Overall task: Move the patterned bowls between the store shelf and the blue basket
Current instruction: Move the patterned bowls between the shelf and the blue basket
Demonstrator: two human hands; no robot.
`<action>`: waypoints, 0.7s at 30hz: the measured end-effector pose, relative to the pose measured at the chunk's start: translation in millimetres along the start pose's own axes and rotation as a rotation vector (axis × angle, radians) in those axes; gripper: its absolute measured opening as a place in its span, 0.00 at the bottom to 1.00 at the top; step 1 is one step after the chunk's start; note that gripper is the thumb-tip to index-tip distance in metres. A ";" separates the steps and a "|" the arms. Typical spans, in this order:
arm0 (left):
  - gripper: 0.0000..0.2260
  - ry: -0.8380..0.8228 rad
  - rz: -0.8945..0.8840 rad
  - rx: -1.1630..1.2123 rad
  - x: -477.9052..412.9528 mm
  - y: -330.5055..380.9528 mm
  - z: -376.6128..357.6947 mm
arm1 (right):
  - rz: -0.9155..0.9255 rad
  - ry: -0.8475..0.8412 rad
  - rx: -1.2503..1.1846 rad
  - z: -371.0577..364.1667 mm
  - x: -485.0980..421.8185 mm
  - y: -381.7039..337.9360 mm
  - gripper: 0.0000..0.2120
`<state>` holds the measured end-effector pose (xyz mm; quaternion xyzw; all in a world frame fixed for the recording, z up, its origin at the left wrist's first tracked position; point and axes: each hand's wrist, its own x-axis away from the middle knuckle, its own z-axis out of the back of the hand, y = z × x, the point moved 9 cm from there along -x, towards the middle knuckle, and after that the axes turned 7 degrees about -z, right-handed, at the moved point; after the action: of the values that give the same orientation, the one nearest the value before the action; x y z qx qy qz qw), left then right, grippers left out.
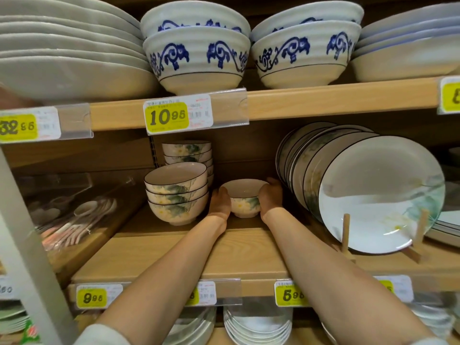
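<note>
A small floral patterned bowl (244,199) sits deep on the wooden middle shelf (239,255). My left hand (220,201) cups its left side and my right hand (270,197) cups its right side, fingers wrapped around the rim. To the left stands a stack of three matching bowls (177,195), with a taller stack of bowls (189,151) behind it. The blue basket is not in view.
Upright floral plates (373,192) lean in a wooden rack right of the bowl. Large blue-patterned bowls (196,56) and white plates fill the upper shelf. Packaged spoons (74,220) lie at the left. Stacked white dishes (257,324) sit on the shelf below.
</note>
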<state>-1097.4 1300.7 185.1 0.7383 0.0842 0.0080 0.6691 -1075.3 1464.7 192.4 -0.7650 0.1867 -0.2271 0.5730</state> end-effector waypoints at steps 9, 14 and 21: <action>0.23 -0.030 0.092 0.089 12.4 -23.1 -10.0 | -0.026 0.020 0.124 -7.6 -4.1 7.5 0.26; 0.22 -0.076 0.001 0.105 -6.9 -14.3 -21.9 | 0.070 -0.012 0.089 -11.5 -13.6 10.7 0.24; 0.19 -0.180 0.042 0.204 -32.2 -19.9 -38.0 | 0.092 -0.050 0.111 -22.8 -40.9 12.3 0.24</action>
<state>-1136.1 1335.6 172.7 0.8019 0.0087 -0.0531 0.5951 -1122.2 1465.7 180.6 -0.7281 0.1947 -0.1913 0.6287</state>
